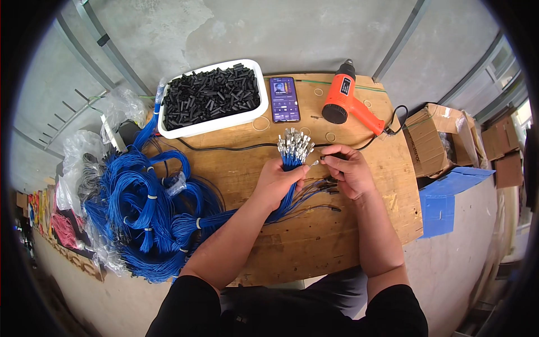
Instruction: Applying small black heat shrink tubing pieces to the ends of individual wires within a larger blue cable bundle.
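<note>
My left hand (279, 182) is closed round a bundle of blue wires (289, 163). Silvery metal terminals (295, 144) crowd the bundle's upper end, above my thumb. Close on the right, my right hand (349, 170) pinches a short black sleeve (323, 159) between thumb and fingertips. A single terminal (314, 163) sticks out between the two hands, beside the sleeve; whether they touch is too small to tell. Below my right hand, several wire ends with black sleeves (331, 186) fan out on the wooden table (314, 247).
A white tub (261, 92) full of black sleeves stands at the back left, beside a phone (285, 100). An orange heat gun (349, 98) lies back right; its black cord (224, 147) crosses the table. Coiled blue wires (146, 208) heap on the left. Cardboard boxes (432, 135) stand right.
</note>
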